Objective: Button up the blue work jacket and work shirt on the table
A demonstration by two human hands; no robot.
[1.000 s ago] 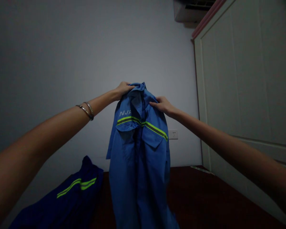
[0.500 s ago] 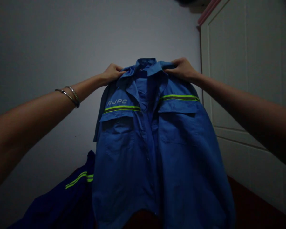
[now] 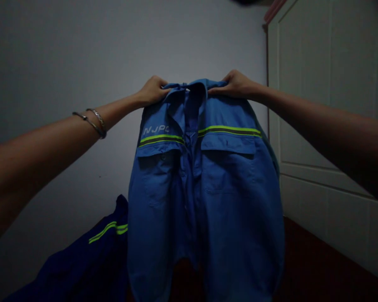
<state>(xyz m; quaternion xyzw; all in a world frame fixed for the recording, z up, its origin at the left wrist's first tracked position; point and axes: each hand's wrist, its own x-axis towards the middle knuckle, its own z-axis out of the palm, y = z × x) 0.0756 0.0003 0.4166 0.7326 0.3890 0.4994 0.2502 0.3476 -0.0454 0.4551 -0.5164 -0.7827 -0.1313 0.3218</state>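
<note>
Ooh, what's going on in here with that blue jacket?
Somebody is holding up a blue jacket with both hands. The left hand and the right hand each grip it near the top, on either side of the collar. The jacket hangs down with its front partly open and its bright yellow-green stripes facing us. Off to the left, lower down, is a darker blue garment with stripes too, and neither hand is touching that one.

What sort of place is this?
Perhaps a bedroom: what looks like a panelled wardrobe stands beside a plain wall; a dark red surface, possibly a bed, lies below the held work jacket.
</note>
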